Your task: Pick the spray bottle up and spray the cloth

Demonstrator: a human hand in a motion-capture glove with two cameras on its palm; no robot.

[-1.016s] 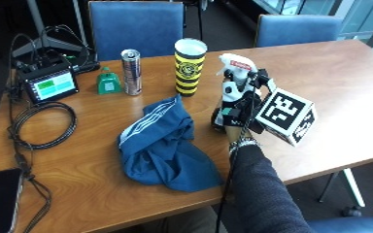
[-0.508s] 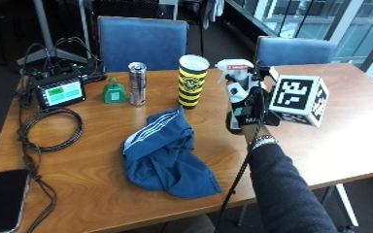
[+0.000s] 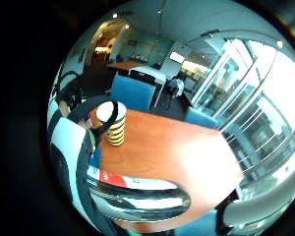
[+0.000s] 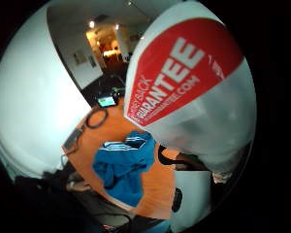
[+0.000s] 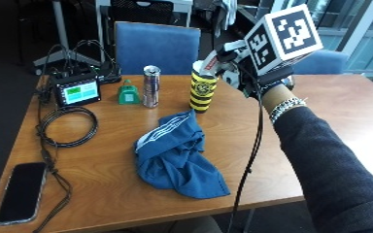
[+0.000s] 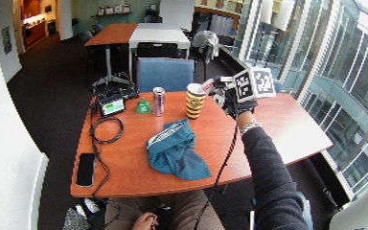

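Holding the spray bottle (image 5: 228, 60) aloft above the worktop (image 5: 342, 104), my gloved right hand (image 5: 264, 80) wrapped round it, nozzle beside the striped cup (image 5: 202, 87). Pickup looks done. Blue cloth (image 5: 177, 155) lies crumpled, well apart below; aiming and spraying it remain

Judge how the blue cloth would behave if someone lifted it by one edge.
The cloth lies crumpled in soft folds on the table, so it would probably droop limply. It looks thin, so likely light. It seems unlikely to slide far if pushed; it would probably bunch.
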